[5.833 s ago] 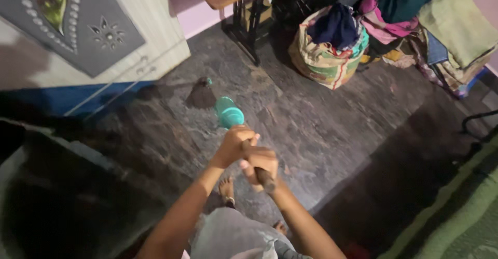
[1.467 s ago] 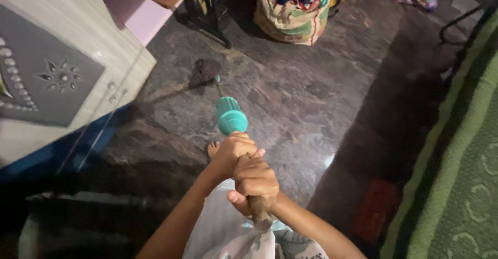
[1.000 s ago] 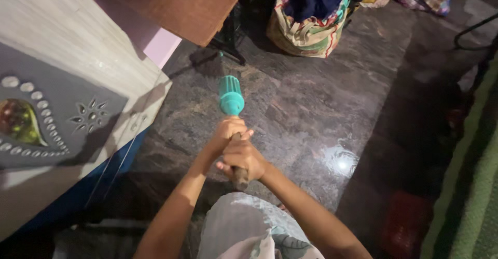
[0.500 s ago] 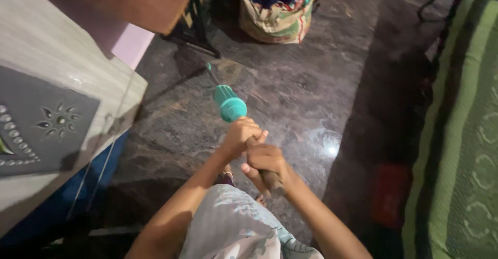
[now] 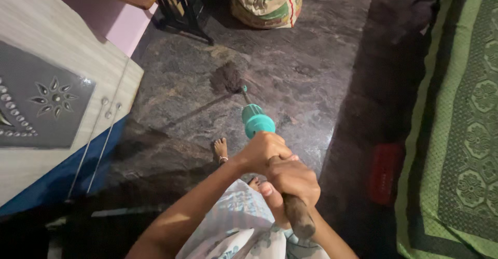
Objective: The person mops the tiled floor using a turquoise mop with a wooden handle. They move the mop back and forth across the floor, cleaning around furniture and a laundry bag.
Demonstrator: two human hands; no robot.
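Both my hands grip one long-handled broom with a brown stick point(image 5: 300, 216) and a teal collar point(image 5: 257, 120). My left hand point(image 5: 262, 150) is wrapped round the stick just below the teal collar. My right hand point(image 5: 293, 178) holds the stick lower down, close to my body. The dark brush head point(image 5: 226, 78) rests on the dark stone floor point(image 5: 311, 62) ahead of me. My bare foot point(image 5: 220, 149) stands on the floor under my arms.
A pale cupboard point(image 5: 46, 98) with a grey decorated panel stands at the left. A full patterned bag point(image 5: 267, 2) and a black metal stand point(image 5: 181, 4) sit at the far end. A green patterned mat point(image 5: 459, 134) lies at the right, a red object point(image 5: 385, 173) beside it.
The view has shifted, and the broom head now lies further out on the floor towards the bag. Both hands have kept their grip on the stick.
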